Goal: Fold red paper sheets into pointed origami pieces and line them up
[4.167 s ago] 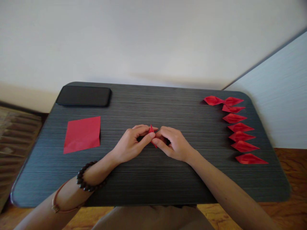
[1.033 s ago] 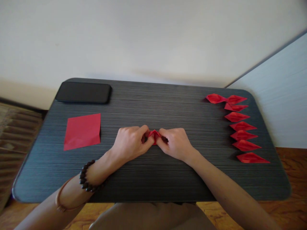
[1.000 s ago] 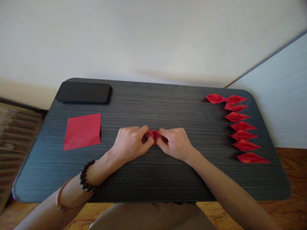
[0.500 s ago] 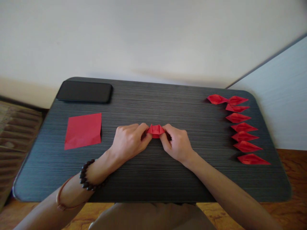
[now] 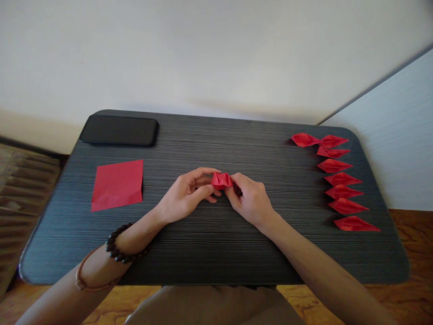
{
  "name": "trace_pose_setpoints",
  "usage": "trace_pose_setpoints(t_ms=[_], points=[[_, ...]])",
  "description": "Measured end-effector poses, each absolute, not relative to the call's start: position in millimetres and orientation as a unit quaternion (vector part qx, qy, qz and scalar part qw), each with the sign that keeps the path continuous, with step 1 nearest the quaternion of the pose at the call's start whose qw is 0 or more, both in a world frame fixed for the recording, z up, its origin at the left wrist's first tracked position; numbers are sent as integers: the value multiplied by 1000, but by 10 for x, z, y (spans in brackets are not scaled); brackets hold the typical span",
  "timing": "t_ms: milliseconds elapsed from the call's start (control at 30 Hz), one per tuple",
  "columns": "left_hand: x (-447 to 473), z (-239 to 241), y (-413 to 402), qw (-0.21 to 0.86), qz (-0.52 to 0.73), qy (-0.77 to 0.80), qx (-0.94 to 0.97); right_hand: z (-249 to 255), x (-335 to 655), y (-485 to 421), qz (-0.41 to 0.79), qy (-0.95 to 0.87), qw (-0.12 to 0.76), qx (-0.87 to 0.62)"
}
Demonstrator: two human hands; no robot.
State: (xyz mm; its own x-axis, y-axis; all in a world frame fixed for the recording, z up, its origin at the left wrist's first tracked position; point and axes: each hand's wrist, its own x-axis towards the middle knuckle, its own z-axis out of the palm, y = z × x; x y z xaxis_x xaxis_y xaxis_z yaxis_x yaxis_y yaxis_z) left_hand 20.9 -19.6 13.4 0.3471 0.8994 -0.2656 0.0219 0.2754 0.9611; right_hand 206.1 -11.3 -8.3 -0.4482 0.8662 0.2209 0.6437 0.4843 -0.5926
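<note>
A small folded red paper boat (image 5: 222,181) is up at the middle of the table. My right hand (image 5: 252,198) pinches its right end between thumb and forefinger. At its left end, my left hand (image 5: 186,194) has its fingers apart, some reaching behind and below the paper. The left thumb tip lies close to the boat's edge; whether it touches I cannot tell. To the left a flat square sheet of red paper (image 5: 117,185) lies on the table, slightly creased near its lower edge.
Several finished red paper boats (image 5: 343,193) stand in a column along the right side of the dark table (image 5: 216,253), with one more beside the top one. A black phone (image 5: 119,130) lies at the back left corner. A white wall (image 5: 216,54) rises behind.
My left hand has loosened its pinch on the boat's left end and its fingers have spread. The boat has tipped slightly, still in my right hand.
</note>
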Motion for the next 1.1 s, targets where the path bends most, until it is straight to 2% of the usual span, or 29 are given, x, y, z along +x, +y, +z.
trace_pose_setpoints(t_ms=[433, 867, 1100], points=[[214, 151, -181, 671, 322, 468, 477, -92, 2077, -74, 252, -823, 241, -449], [143, 77, -163, 696, 294, 462, 465, 83, 2225, 25, 412, -801, 238, -364], [156, 88, -163, 684, 301, 448, 491, 59, 2186, 11, 362, -806, 272, -382]])
